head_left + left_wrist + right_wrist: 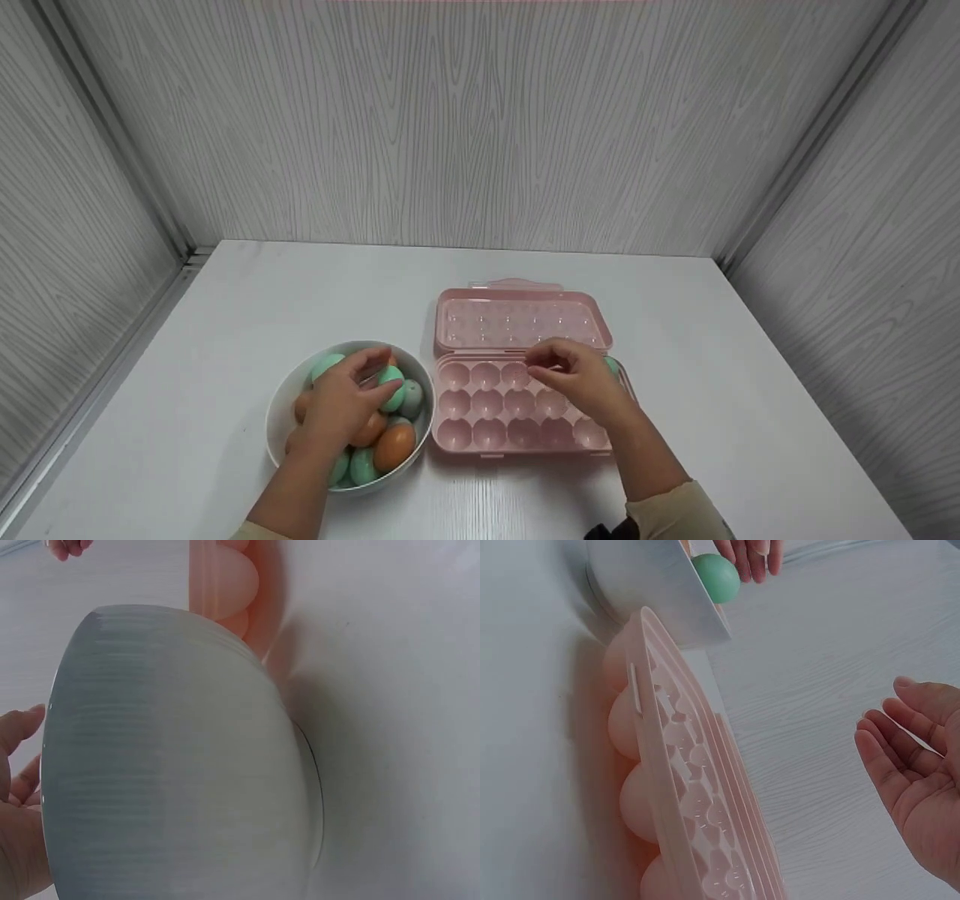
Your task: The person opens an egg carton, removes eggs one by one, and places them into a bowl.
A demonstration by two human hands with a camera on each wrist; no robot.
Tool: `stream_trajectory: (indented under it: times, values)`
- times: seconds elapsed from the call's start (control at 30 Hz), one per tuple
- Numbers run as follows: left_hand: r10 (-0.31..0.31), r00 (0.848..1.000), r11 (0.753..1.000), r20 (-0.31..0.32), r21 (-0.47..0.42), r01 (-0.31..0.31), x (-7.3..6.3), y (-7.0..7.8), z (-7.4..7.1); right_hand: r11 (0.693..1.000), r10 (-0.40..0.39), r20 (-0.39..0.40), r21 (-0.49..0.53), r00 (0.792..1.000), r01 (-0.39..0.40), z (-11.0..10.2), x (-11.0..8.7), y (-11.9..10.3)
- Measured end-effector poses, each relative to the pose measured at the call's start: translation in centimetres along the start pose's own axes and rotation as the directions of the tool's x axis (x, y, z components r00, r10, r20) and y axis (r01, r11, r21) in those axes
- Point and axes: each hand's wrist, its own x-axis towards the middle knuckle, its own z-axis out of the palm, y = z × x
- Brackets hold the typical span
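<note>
My left hand (341,401) is over a white bowl (274,420) heaped with green, brown and grey-blue eggs. Its thumb and fingers are spread apart near a green egg (391,388); the right wrist view also shows a green egg (716,577) beside the left fingertips. The left wrist view mostly shows the bowl's outer side. Above the pink egg carton (487,431) my right hand (581,379) hovers, its fingers loosely bent and nothing between them. A green egg (612,365) lies in the carton's far right part, partly hidden by that hand.
The carton's lid (517,319) lies folded back behind its tray, with a clear latch (517,285) at the far edge. Bowl and carton stand side by side on a white table (360,300). Wood-grained panels (465,135) enclose it at the back and both sides.
</note>
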Motion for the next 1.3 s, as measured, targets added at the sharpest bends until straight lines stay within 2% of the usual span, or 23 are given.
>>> stream_trajectory:
  times: [0.07,0.17,0.33,0.43,0.6,0.7,0.87,1.07,1.2,1.3]
  values:
    - [0.027,1.000,0.998,0.012,-0.062,-0.026,0.1,0.3,0.4,1.000,0.016,-0.022,-0.009,1.000,-0.016,-0.5,0.1,0.6]
    - [0.057,0.998,0.993,0.020,-0.109,-0.054,0.3,0.8,1.0,0.999,0.040,-0.052,-0.005,0.998,-0.040,-1.3,0.1,1.2]
    - [0.114,0.993,0.989,0.014,-0.100,-0.112,0.6,1.7,2.6,0.997,0.068,-0.109,0.040,0.992,-0.064,-2.6,-0.1,1.8]
    - [0.170,0.985,0.980,0.019,-0.110,-0.167,0.8,2.1,3.5,0.996,0.084,-0.137,0.049,0.987,-0.078,-3.4,-0.3,2.2]
    - [0.261,0.962,0.953,0.076,-0.177,-0.244,0.7,2.4,4.8,0.992,0.121,-0.167,0.043,0.979,-0.116,-4.6,-0.9,3.0]
    - [0.272,0.956,0.950,0.113,-0.189,-0.249,0.5,2.4,5.5,0.991,0.131,-0.192,0.015,0.973,-0.130,-5.4,-1.6,3.8]
    - [0.240,0.958,0.960,0.158,-0.184,-0.210,0.3,2.4,6.2,0.989,0.129,-0.236,-0.037,0.963,-0.141,-6.9,-2.6,6.0]
    - [0.292,0.940,0.946,0.177,-0.198,-0.256,0.2,2.2,6.7,0.965,0.208,-0.243,-0.109,0.948,-0.239,-7.5,-3.4,9.0]
    - [0.298,0.937,0.946,0.185,-0.186,-0.264,-0.7,3.5,6.2,0.932,0.285,-0.238,-0.156,0.928,-0.326,-7.3,-3.7,10.2]
    - [0.293,0.937,0.949,0.192,-0.176,-0.261,-1.6,5.0,5.6,0.916,0.307,-0.234,-0.191,0.922,-0.353,-7.0,-3.9,10.8]
